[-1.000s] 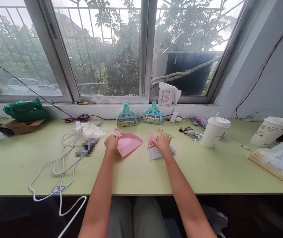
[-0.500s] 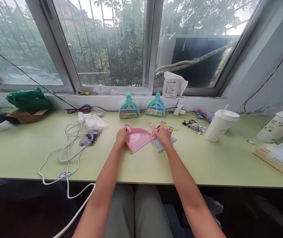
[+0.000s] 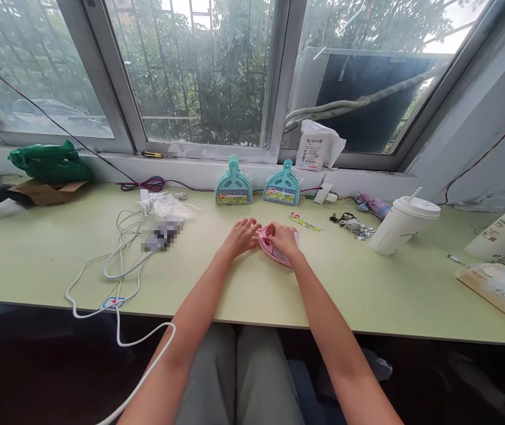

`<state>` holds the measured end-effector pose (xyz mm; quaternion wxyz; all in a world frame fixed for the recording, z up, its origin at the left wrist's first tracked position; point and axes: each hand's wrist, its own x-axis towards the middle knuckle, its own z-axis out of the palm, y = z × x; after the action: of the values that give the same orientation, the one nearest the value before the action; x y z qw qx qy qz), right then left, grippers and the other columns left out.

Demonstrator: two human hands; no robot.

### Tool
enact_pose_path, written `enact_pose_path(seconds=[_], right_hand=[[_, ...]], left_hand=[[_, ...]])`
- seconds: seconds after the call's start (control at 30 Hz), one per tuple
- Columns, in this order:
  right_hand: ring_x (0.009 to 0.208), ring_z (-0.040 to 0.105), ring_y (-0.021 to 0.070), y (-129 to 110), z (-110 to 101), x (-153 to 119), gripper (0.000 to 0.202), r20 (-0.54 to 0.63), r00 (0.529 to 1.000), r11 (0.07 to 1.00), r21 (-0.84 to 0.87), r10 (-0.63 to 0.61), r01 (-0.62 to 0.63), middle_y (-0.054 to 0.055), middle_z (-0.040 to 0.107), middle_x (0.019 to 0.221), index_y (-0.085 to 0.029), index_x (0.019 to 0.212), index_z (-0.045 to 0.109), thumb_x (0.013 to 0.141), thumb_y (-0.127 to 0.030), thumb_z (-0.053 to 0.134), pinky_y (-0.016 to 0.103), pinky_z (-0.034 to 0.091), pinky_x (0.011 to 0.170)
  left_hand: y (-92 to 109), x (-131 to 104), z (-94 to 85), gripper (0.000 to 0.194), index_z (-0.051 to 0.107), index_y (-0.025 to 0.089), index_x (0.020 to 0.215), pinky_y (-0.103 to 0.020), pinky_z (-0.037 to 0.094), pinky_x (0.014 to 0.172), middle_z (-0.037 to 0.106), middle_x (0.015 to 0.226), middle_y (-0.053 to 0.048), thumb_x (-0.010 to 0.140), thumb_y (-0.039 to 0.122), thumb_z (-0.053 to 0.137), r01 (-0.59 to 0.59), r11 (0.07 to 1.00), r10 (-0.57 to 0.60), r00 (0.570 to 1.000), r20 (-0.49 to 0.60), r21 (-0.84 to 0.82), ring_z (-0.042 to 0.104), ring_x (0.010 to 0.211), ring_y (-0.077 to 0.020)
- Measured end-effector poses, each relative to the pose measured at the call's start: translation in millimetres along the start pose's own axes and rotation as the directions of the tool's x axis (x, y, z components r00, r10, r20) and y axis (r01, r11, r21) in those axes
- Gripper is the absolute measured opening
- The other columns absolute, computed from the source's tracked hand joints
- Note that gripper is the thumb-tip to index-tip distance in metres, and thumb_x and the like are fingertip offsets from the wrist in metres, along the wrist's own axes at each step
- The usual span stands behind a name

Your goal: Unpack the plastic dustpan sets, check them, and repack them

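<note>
A pink dustpan [image 3: 266, 249] lies on the green table in front of me, turned sideways, with the pink brush [image 3: 279, 255] and its pale bristles inside it. At the handle end, my left hand [image 3: 242, 236] has its fingers closed on the dustpan's handle. My right hand [image 3: 281, 237] is closed on the brush from above and hides much of both pieces. A printed label strip [image 3: 304, 222] rests on the table just beyond my right hand.
Two teal dustpan sets [image 3: 233, 184] [image 3: 282, 188] stand against the wall. White cables [image 3: 122, 254] and a plastic bag [image 3: 170, 205] are at the left. To the right are keys [image 3: 356, 227], a white cup [image 3: 403, 224] and a tissue pack [image 3: 502, 289].
The dustpan has turned and moved right, and the brush now sits in it. My left hand has shifted right to the handle end. The label strip shows uncovered.
</note>
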<state>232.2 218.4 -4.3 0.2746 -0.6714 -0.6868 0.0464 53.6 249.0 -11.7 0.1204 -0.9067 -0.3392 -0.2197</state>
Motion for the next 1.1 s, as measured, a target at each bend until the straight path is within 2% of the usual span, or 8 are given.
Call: enact_pose_path(seconds=[0.2,0.63,0.77,0.87,0.93,1.0,1.03,1.1], right_hand=[[0.085,0.065,0.0144,-3.1,2.1,0.5,0.012,0.019,0.999,0.999,0.025,-0.039,0.039,-0.002,0.072,0.086,-0.022,0.089,0.062,0.077,-0.021,0.066,0.026,0.041,0.075],[0.091,0.063,0.0179,-1.8,3.1,5.5,0.016,0.129,0.988,0.993,-0.073,-0.08,0.09,0.004,0.071,0.096,-0.021,0.096,0.062,0.08,-0.017,0.06,0.025,0.04,0.069],[0.088,0.063,0.0174,0.9,5.3,1.8,0.018,0.109,0.992,0.997,-0.005,-0.071,0.072,0.004,0.07,0.094,-0.021,0.098,0.059,0.081,-0.015,0.057,0.024,0.039,0.066],[0.084,0.063,0.0173,3.3,8.3,0.4,0.022,0.036,0.999,0.997,0.083,-0.003,0.0,0.002,0.069,0.092,-0.022,0.098,0.055,0.078,-0.015,0.059,0.024,0.039,0.063],[0.083,0.062,0.0177,1.1,10.6,1.3,0.022,-0.09,0.994,0.986,0.158,0.067,-0.052,0.003,0.067,0.093,-0.022,0.099,0.052,0.078,-0.019,0.058,0.025,0.041,0.065],[0.086,0.062,0.0178,-4.8,12.3,3.4,0.022,-0.244,0.962,0.96,0.274,0.124,-0.054,0.005,0.066,0.097,-0.021,0.104,0.049,0.082,-0.023,0.053,0.026,0.044,0.07],[0.088,0.061,0.0177,-8.0,12.5,4.6,0.024,-0.299,0.944,0.941,0.336,0.138,-0.031,0.006,0.065,0.1,-0.021,0.108,0.047,0.084,-0.025,0.05,0.027,0.045,0.073],[0.095,0.06,0.018,-11.2,10.8,7.1,0.03,-0.353,0.925,0.906,0.423,0.144,0.02,0.009,0.063,0.108,-0.02,0.116,0.044,0.087,-0.027,0.044,0.029,0.046,0.081]], left_hand=[[-5.0,3.2,8.0,0.025,0.061,0.013,0.1,-0.031,0.041,0.078,0.063,0.098,-0.011,0.088,0.004,0.042,-0.144,0.98,0.128,0.984,0.124,0.136,0.057,0.092,-0.0211],[7.0,11.1,-1.8,0.034,0.062,0.012,0.108,-0.03,0.046,0.073,0.067,0.091,-0.012,0.085,0.0,0.039,-0.057,0.991,0.023,0.963,0.269,0.12,0.065,0.085,-0.0206],[11.0,7.1,1.0,0.041,0.059,0.016,0.114,-0.034,0.046,0.089,0.066,0.101,-0.012,0.082,-0.002,0.04,-0.011,0.999,0.004,0.988,0.154,0.047,0.062,0.099,-0.0214],[15.1,8.3,7.2,0.045,0.053,0.021,0.124,-0.044,0.03,0.109,0.053,0.131,-0.013,0.082,0.006,0.049,0.119,0.974,-0.149,0.977,-0.151,-0.193,0.046,0.126,-0.0244],[19.6,12.9,10.7,0.056,0.04,0.024,0.136,-0.048,0.025,0.112,0.038,0.145,-0.013,0.083,0.017,0.056,0.223,0.834,-0.393,0.881,-0.262,-0.505,0.034,0.136,-0.0263],[25.6,18.8,13.1,0.06,0.033,0.024,0.14,-0.048,0.032,0.107,0.037,0.145,-0.014,0.084,0.029,0.056,0.276,0.524,-0.555,0.829,-0.077,-0.806,0.037,0.134,-0.0276],[28.8,21.4,13.8,0.058,0.035,0.022,0.138,-0.046,0.038,0.103,0.042,0.141,-0.014,0.085,0.033,0.055,0.293,0.342,-0.527,0.846,0.076,-0.893,0.043,0.13,-0.0278],[33.9,24.8,14.6,0.051,0.043,0.02,0.131,-0.041,0.046,0.094,0.054,0.13,-0.013,0.085,0.037,0.053,0.351,0.045,-0.335,0.887,0.317,-0.935,0.053,0.118,-0.0272]])
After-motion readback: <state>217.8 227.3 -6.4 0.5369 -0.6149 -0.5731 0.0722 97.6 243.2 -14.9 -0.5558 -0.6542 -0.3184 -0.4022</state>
